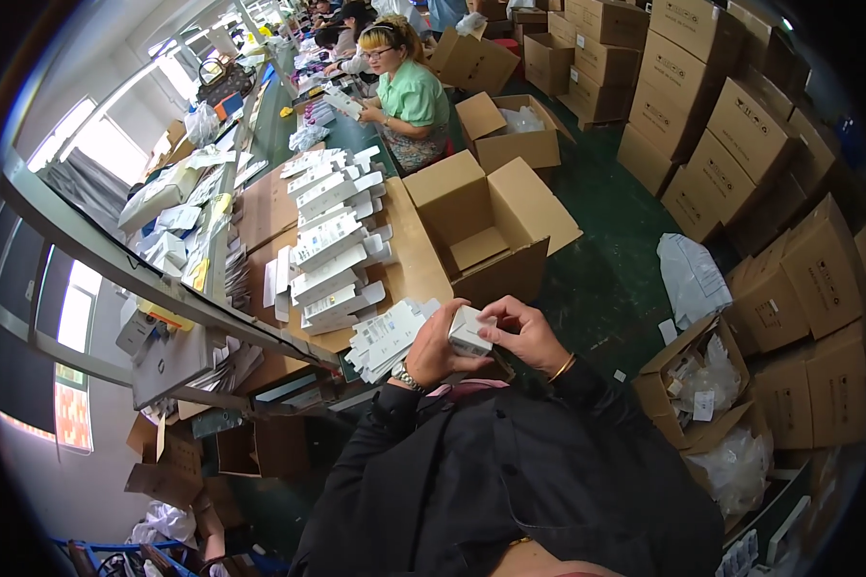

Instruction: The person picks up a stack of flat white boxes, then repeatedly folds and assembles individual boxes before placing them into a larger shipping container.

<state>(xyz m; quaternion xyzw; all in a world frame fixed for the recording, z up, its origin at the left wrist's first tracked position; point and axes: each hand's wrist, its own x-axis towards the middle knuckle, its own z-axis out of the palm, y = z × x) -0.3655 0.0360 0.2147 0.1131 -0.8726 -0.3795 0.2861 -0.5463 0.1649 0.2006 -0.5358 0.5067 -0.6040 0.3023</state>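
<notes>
White box (471,333) sits in both hands (431,350) beside white cartons (387,338).

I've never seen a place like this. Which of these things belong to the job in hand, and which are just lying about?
Seem part of the job:
- small white box, held in the left hand, right hand at its end
- white cartons piled beside the left hand
- rows of open white boxes

Seem just lying about:
- white plastic bag
- patterned handbag

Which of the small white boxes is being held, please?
The white box in the left hand, with the right hand at its side; the rows of white boxes lie on the table instead.
</notes>
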